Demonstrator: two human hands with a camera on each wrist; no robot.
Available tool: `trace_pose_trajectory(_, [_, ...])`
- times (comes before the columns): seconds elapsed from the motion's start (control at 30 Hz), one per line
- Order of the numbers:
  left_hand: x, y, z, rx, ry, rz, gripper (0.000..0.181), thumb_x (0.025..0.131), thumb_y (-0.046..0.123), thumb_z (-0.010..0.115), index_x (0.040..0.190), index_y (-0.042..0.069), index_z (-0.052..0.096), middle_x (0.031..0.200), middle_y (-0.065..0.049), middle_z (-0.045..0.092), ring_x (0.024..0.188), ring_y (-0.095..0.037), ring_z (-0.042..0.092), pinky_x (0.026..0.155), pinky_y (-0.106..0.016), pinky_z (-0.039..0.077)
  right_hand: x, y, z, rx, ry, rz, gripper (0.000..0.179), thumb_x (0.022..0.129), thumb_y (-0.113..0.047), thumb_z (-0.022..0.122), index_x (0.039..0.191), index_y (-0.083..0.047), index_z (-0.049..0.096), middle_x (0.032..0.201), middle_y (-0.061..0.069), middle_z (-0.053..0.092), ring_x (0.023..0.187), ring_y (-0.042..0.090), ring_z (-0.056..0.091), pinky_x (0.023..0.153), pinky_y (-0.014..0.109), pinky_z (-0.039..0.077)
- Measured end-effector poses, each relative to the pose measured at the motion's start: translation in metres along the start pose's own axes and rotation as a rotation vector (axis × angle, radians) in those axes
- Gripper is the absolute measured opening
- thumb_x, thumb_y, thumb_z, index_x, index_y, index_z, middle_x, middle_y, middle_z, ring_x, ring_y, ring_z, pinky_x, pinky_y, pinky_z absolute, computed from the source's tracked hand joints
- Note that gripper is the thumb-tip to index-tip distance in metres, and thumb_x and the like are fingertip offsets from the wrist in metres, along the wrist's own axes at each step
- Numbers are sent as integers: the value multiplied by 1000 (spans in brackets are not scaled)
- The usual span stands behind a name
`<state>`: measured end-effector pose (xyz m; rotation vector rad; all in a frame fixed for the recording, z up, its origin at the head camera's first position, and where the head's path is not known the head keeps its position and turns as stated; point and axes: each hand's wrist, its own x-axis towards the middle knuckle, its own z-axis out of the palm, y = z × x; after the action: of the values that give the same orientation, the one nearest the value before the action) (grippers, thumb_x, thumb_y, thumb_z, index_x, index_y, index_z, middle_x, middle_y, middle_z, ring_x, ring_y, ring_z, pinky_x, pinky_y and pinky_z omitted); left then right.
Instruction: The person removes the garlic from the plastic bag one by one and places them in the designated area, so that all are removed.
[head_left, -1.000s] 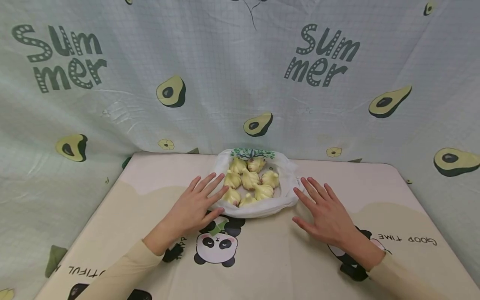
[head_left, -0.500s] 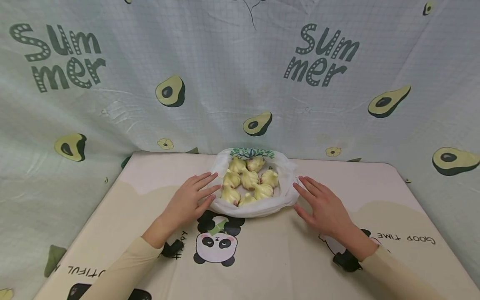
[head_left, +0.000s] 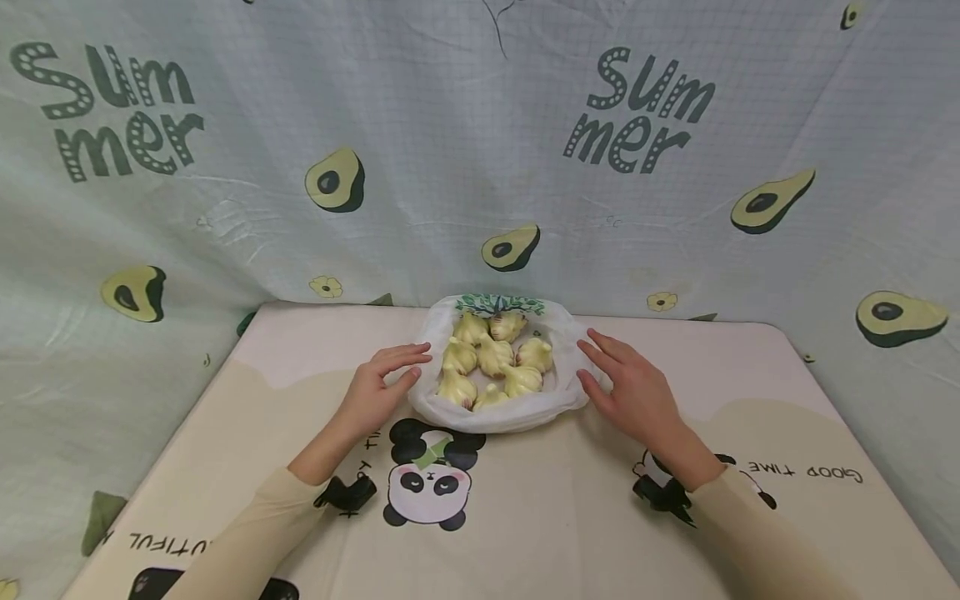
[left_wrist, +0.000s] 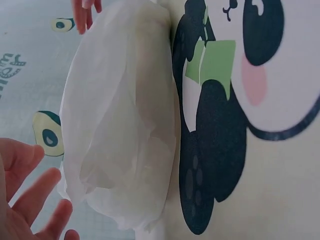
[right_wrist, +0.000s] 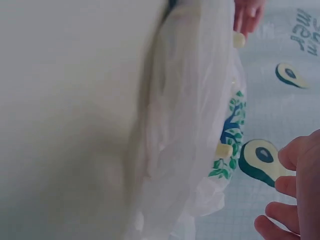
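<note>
At the left, the pale backdrop [head_left: 420, 108] carries a "Summer" print [head_left: 108, 112] and an avocado print [head_left: 135, 293]. A cream left sleeve [head_left: 251, 533] reaches in over the table [head_left: 540, 508], with a black device [head_left: 347, 493] at the wrist. The left hand [head_left: 375, 392] lies beside the bag's left edge, its fingers pointing toward the bag and its thumb set apart; it grasps nothing, and whether a fingertip touches the plastic I cannot tell. Just below the bag sits a panda print [head_left: 429, 475].

The white bag [head_left: 517, 414] rests near the table's far edge, around the middle, its mouth spread wide and its rim bunched. Inside lie 8 pale yellow garlic bulbs [head_left: 496, 357], several touching. A leafy print [head_left: 500, 305] shows at the bag's back.

The right hand [head_left: 633, 387] is at the bag's right edge, fingers spread and released; contact there is also unclear. Farther right, upside-down "GOOD TIME" lettering [head_left: 806, 472] marks the table beyond the right sleeve [head_left: 750, 533].
</note>
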<state>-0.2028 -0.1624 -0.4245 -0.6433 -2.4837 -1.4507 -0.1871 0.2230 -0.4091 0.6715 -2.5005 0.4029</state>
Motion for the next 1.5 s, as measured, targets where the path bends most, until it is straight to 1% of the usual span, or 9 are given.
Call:
trace_pose_trajectory(0.2, [3, -1, 0, -65, 11, -85, 27, 98, 7, 60, 123, 5, 70, 137, -7, 61, 133, -27, 46, 109, -55, 31, 15, -2, 4, 26, 26, 50, 42, 91, -22, 69, 130, -5, 66, 135, 13, 61, 120, 32, 58, 83, 50, 52])
trace_pose_trajectory(0.37, [4, -1, 1, -108, 25, -138, 29, 99, 6, 58, 126, 1, 66, 137, -12, 60, 135, -32, 44, 107, -58, 32, 26, -2, 6, 68, 8, 74, 36, 91, -18, 69, 124, -5, 70, 129, 13, 65, 117, 32, 60, 82, 50, 53])
trace_pose_trajectory(0.57, [7, 1, 2, -122, -6, -200, 29, 100, 10, 59, 127, 7, 68, 133, -10, 62, 127, -25, 52, 95, -39, 47, 38, 1, 10, 160, -87, 112, 34, 92, -15, 68, 124, -5, 69, 127, 14, 66, 116, 35, 60, 91, 51, 49])
trace_pose_trajectory(0.67, [8, 1, 2, -115, -13, -197, 27, 100, 10, 59, 125, 8, 69, 131, -9, 63, 121, -25, 55, 90, -34, 48, 44, 2, 13, 221, -144, 132, 33, 93, -16, 67, 125, -6, 69, 126, 15, 66, 117, 35, 61, 95, 52, 47])
trace_pose_trajectory(0.8, [9, -2, 3, -104, -11, -169, 27, 98, 8, 60, 123, 7, 69, 128, -9, 65, 113, -27, 58, 88, -35, 47, 52, 4, 17, 307, -217, 157, 32, 95, -16, 67, 125, -7, 69, 124, 14, 67, 115, 34, 61, 93, 52, 48])
trace_pose_trajectory(0.93, [12, -6, 4, -106, -6, -144, 29, 96, 5, 62, 125, 5, 67, 118, -11, 70, 107, -28, 61, 85, -31, 48, 60, 5, 21, 406, -267, 167, 33, 94, -13, 68, 126, -5, 69, 123, 15, 68, 113, 35, 62, 92, 52, 49])
trace_pose_trajectory(1.03, [14, -9, 5, -108, -3, -152, 33, 95, 3, 64, 127, 4, 66, 110, -13, 72, 102, -28, 63, 82, -28, 48, 65, 6, 25, 459, -288, 160, 35, 92, -9, 69, 127, -5, 68, 123, 16, 67, 112, 35, 62, 92, 51, 49])
trace_pose_trajectory(1.3, [16, -10, 6, -100, -41, -199, 43, 91, -2, 66, 134, 3, 60, 110, -17, 70, 98, -31, 60, 83, -30, 47, 70, 7, 32, 495, -331, 139, 31, 90, -3, 68, 121, -2, 70, 122, 13, 68, 112, 33, 62, 91, 48, 51])
trace_pose_trajectory(1.5, [18, -11, 6, -82, -100, -164, 48, 90, -4, 66, 137, 0, 56, 110, -19, 68, 92, -30, 58, 76, -31, 46, 75, 12, 35, 464, -379, 138, 23, 92, -3, 67, 113, -3, 74, 115, 12, 71, 106, 29, 64, 87, 44, 53])
